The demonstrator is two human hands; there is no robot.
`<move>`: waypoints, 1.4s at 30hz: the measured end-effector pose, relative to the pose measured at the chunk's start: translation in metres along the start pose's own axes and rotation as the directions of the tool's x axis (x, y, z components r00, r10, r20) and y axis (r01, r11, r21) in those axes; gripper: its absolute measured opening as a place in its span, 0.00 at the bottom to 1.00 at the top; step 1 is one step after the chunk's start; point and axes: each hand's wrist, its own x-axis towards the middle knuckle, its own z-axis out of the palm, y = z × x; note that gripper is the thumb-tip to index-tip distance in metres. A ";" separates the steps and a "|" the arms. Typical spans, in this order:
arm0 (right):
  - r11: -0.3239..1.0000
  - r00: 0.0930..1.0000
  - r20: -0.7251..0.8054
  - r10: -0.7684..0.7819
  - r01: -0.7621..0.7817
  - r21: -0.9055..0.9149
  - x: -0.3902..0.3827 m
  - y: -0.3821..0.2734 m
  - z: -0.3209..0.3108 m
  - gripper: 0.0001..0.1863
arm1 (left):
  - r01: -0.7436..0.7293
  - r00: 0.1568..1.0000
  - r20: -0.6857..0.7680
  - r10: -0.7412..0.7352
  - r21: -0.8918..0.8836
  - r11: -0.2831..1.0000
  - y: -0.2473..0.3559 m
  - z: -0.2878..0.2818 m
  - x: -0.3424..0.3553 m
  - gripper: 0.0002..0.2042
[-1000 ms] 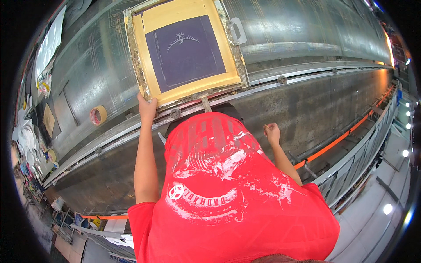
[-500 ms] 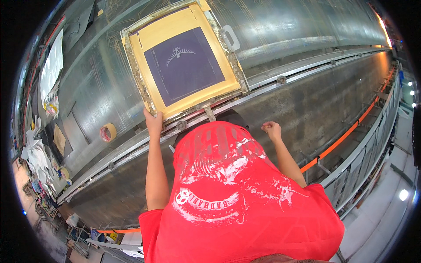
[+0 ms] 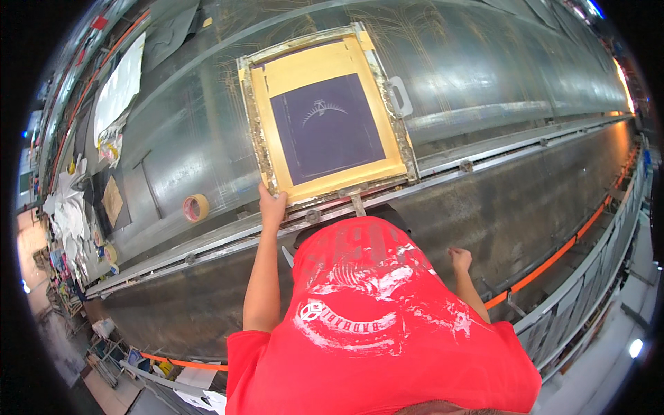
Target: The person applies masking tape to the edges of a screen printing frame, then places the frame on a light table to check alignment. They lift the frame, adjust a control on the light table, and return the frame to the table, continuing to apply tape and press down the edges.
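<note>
While your left hand (image 3: 272, 205) gripped the near left corner of the printing frame (image 3: 325, 123), fingers curled over its edge, the frame lay flat on the long metal bench (image 3: 173, 149), just above the rail (image 3: 484, 160). Your right hand (image 3: 459, 259) rested loosely closed, apart, holding nothing. Good practice, judging from this: steady the frame square to the rail before shifting it. Counted: one frame, one tape roll (image 3: 196, 207), two hands.

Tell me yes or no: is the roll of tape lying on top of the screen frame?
No. The roll of tape lies on the metal table, off to the left of the screen frame and apart from it.
</note>
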 end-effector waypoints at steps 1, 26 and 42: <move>0.976 0.978 0.072 0.197 -0.202 0.076 -0.004 -0.009 -0.013 0.12 | -0.008 1.000 -0.012 0.008 0.008 1.000 0.000 -0.002 -0.001 0.38; 0.950 0.991 0.060 0.121 -0.133 0.283 -0.007 -0.034 -0.008 0.15 | -0.013 0.999 0.033 0.013 0.000 1.000 0.007 -0.007 -0.004 0.37; 0.692 0.913 0.220 -0.344 0.088 0.716 -0.047 -0.309 -0.062 0.14 | -0.616 0.780 0.081 0.620 -0.070 0.784 0.117 0.013 -0.051 0.28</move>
